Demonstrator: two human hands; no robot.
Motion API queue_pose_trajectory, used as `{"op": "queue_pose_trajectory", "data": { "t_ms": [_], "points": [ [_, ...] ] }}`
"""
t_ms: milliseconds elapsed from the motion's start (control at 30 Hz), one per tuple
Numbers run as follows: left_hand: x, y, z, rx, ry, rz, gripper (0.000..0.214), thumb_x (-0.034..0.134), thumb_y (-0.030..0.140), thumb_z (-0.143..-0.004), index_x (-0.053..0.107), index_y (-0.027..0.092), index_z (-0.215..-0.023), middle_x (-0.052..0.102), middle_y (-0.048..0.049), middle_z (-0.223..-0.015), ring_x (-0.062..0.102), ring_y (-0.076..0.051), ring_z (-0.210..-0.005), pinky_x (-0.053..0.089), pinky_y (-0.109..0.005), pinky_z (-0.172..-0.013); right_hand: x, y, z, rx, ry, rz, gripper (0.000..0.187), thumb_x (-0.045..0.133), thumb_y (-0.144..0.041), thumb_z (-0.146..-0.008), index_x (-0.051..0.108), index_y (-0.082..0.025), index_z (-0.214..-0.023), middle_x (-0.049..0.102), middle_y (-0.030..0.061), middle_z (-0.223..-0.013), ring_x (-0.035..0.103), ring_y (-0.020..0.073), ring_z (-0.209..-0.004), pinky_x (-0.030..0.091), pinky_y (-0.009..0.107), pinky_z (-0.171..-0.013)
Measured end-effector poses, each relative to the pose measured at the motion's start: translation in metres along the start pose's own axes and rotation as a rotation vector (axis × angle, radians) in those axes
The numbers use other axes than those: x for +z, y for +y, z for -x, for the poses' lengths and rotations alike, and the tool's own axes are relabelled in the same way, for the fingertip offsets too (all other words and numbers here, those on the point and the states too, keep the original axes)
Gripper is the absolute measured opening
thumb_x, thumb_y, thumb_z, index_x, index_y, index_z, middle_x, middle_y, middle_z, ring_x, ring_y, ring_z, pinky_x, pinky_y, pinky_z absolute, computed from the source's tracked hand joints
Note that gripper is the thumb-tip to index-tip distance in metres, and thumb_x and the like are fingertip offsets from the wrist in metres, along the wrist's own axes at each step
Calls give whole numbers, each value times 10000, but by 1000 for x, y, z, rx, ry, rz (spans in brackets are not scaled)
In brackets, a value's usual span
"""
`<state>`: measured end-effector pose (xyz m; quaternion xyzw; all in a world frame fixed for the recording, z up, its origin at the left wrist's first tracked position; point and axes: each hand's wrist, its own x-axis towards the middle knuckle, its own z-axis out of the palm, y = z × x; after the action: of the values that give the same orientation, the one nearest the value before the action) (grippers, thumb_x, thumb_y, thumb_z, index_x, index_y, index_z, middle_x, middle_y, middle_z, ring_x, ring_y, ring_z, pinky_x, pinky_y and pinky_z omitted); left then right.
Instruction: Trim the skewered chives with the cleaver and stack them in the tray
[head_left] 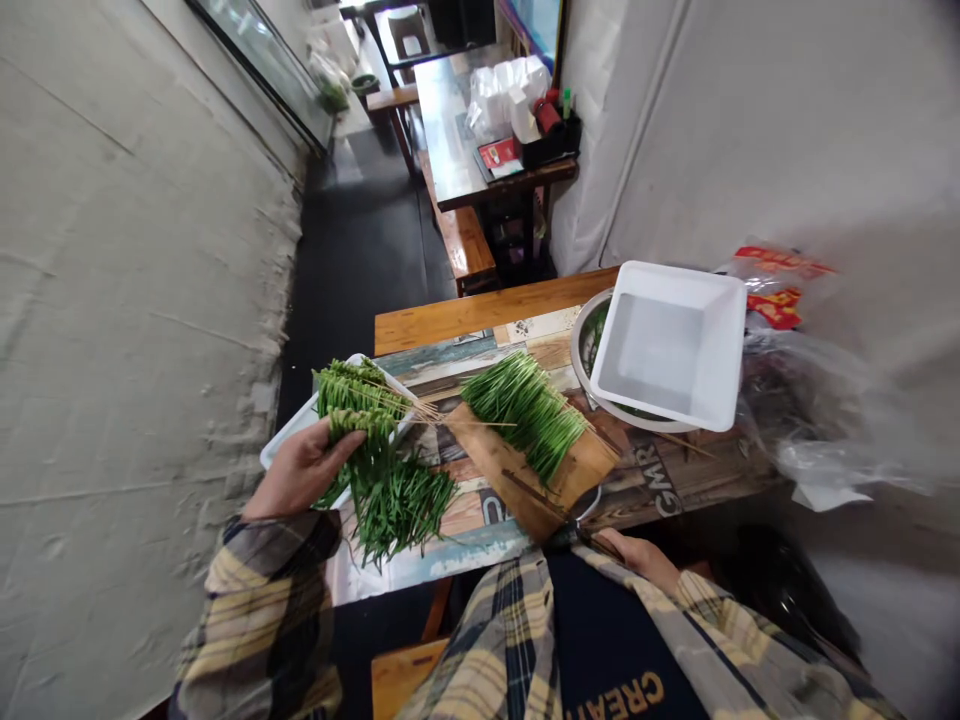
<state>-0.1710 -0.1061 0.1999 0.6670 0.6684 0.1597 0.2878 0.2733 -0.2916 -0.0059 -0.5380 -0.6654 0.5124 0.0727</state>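
My left hand [304, 470] pinches a skewer of green chives [364, 422] at the left. Below and behind it, more chive skewers [349, 378] lie in a white tray [289, 430], their bare sticks pointing right. A loose heap of cut chive leaves [409, 500] rests on the table beside the tray. In the middle, a row of skewered chives [525, 410] lies across a wooden cutting board [525, 500]. Close to my body, my right hand [645, 560] is closed round the dark handle of a knife [570, 535], whose blade is hard to make out against the board.
On the right, an empty white tub [667, 350] sits tilted on a metal bowl [581, 350] with greens inside. Plastic bags [817, 410] lie against the wall. Beyond stand a wooden bench [461, 235] and another table [450, 130] with wrapped tableware.
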Motion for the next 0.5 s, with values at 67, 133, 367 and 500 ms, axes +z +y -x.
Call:
{"op": "queue_pose_trajectory", "data": {
  "t_ms": [67,133,367,500],
  "points": [
    [3,24,1,28,-144,91,333,530,478,-787,624,165,-853,655,-21,-795,566,-170,-751,495,-269,-689,-12,6,6,-27,-36,-3,243,479,-357,-792,551,-283,-1012,661,14,-841,630,225,-784,419,281,-663],
    [13,42,0,12,-273,178,331,549,478,-785,634,168,-866,666,-31,-804,585,-179,-765,506,-276,-698,-23,12,14,-45,-55,8,210,463,-363,-806,554,-268,-970,654,8,-833,622,210,-755,414,277,-652],
    [119,62,-30,114,-577,385,378,583,453,-787,620,151,-1012,673,-50,-939,588,-190,-907,472,-334,-871,-47,44,49,1,-64,28,212,432,-403,-829,558,-277,-943,659,-2,-822,644,215,-759,453,289,-662],
    [191,59,-52,66,-750,486,443,620,522,-731,620,125,-928,672,-52,-856,592,-182,-828,493,-329,-797,-49,66,74,50,-1,61,287,416,-400,-801,591,-282,-995,702,35,-914,667,235,-847,496,307,-729]
  ]
}}
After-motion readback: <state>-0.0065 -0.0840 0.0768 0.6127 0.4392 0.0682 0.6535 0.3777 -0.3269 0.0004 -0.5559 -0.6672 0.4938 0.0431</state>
